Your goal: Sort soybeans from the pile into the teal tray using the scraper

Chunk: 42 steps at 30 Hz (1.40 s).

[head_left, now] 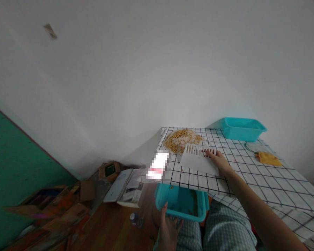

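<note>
Just below the near edge of the desk (pixel 247 176), the left hand (pixel 169 228) grips a turquoise basin (pixel 181 217); on top, the right hand (pixel 216 158) clasps a white slotted scoop (pixel 195 162) beside the grain pile (pixel 177 142), open room stretching toward the yellow cloth (pixel 269 159).

Over at the checked tabletop (pixel 261 181), the person's right hand (pixel 219 161) has its fingers (pixel 208 152) on a slotted white board (pixel 196 164) beside piled yellow beans (pixel 182 134); the left hand (pixel 170 226) holds a blue tub (pixel 192 217) by their lap (pixel 225 226).
</note>
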Each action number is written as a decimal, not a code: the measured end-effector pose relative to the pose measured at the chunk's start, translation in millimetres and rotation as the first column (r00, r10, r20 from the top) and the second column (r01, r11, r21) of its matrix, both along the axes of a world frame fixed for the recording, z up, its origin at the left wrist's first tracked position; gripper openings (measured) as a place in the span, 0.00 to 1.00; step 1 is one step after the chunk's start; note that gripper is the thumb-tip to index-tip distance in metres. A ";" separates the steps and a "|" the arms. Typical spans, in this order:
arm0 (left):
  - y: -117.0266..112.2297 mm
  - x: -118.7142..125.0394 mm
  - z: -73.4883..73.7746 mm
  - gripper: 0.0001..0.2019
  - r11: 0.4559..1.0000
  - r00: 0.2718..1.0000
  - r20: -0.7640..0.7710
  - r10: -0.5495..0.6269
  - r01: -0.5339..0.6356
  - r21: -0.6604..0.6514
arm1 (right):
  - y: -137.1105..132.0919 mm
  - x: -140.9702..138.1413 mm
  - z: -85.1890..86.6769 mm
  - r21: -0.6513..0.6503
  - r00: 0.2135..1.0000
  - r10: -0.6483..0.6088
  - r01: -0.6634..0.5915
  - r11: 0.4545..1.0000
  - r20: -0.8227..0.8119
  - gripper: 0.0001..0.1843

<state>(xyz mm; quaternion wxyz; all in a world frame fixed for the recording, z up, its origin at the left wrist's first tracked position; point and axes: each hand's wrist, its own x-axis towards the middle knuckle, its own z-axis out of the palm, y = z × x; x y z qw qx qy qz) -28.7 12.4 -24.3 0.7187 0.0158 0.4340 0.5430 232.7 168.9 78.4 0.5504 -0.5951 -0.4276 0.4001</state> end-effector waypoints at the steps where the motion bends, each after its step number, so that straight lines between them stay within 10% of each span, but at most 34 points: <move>1: -0.2 -0.1 -0.4 0.34 1.000 1.000 0.001 0.000 0.000 -0.006 | -2.0 -1.3 0.5 -0.029 1.000 0.003 -0.003 1.000 -0.001 0.17; 10: 0.3 -0.3 0.2 0.35 0.999 1.000 0.004 0.013 -0.013 -0.044 | -17.5 -8.7 5.7 -0.057 0.931 0.333 -0.344 0.937 -0.147 0.17; 22: 0.2 -1.1 -2.4 0.34 1.000 1.000 0.005 -0.003 0.003 -0.015 | 5.9 4.3 5.1 0.132 0.988 -0.032 0.052 0.990 -0.150 0.20; 31: 0.8 1.0 -0.8 0.35 1.000 1.000 0.006 0.000 0.000 -0.028 | 2.1 -4.1 -3.0 0.077 0.992 0.115 -0.111 0.991 -0.052 0.19; 42: 0.5 2.6 6.4 0.34 0.999 1.000 -0.015 -0.005 0.005 -0.051 | 12.5 13.3 -2.1 0.168 0.981 -0.148 0.126 0.978 0.125 0.21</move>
